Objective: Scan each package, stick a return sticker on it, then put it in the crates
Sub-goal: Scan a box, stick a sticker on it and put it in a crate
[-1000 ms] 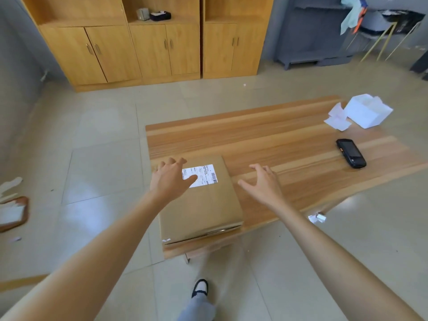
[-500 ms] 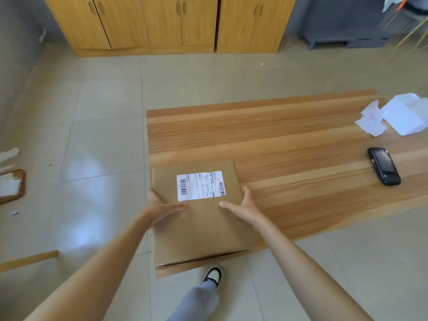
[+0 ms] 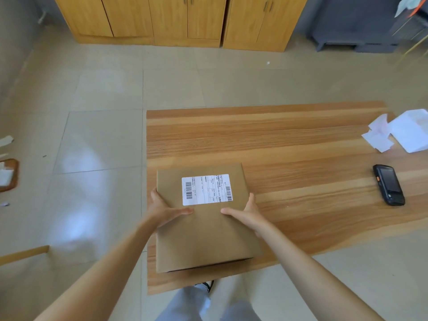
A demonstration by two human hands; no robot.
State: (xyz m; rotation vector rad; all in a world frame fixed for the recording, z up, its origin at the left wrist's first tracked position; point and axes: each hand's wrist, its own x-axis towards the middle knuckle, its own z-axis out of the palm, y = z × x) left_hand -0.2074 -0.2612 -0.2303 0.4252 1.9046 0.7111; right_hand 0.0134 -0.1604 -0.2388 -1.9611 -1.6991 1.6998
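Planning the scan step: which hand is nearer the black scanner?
Right. The right hand grips the package's scanner-side edge; the left hand grips its far edge from the scanner.

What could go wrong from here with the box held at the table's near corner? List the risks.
1. The cardboard box sits at the table's near-left corner; a slip might drop it to the floor.
2. The scanner lies far right; reaching for it means the right hand letting go, leaving only the left hand.

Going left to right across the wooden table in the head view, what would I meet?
Left hand → cardboard package → right hand → black handheld scanner → white box at the table's far right.
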